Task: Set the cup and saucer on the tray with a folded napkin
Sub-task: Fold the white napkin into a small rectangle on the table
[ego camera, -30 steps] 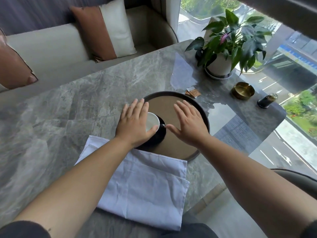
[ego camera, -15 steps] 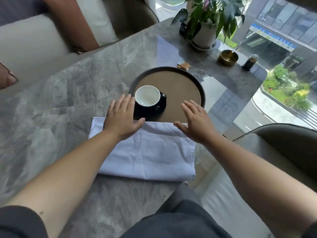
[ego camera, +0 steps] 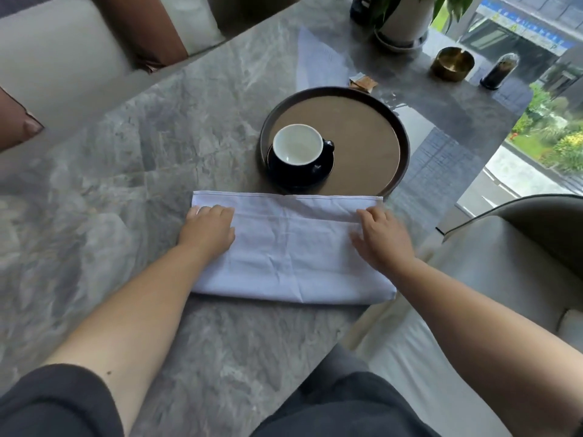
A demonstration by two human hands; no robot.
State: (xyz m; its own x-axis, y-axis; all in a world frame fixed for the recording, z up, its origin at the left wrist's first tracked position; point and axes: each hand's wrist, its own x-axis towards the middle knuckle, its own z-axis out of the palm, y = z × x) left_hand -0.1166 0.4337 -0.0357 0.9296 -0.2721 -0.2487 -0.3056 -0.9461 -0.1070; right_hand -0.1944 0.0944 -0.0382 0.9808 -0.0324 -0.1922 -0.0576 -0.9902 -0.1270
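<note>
A white-lined dark blue cup (ego camera: pixel 296 149) stands on its matching saucer (ego camera: pixel 326 173) in the near left part of the round dark-rimmed tray (ego camera: pixel 362 134). A pale blue folded napkin (ego camera: pixel 290 250) lies flat on the marble table just in front of the tray, its far edge touching the tray's near rim. My left hand (ego camera: pixel 208 231) rests on the napkin's far left corner with fingers curled onto the cloth. My right hand (ego camera: pixel 381 241) is on the far right corner, fingers bent over the top layer.
Behind the tray lie small brown packets (ego camera: pixel 362 82). A potted plant (ego camera: pixel 407 23), a brass dish (ego camera: pixel 451 63) and a dark bottle (ego camera: pixel 500 72) stand at the far right. The table's right edge drops to a grey chair (ego camera: pixel 520 222). A sofa with cushions runs along the far left.
Both hands pulled back from the cup and tray and came down on the napkin's far corners. The cup and saucer stay on the tray. My view tilted downward.
</note>
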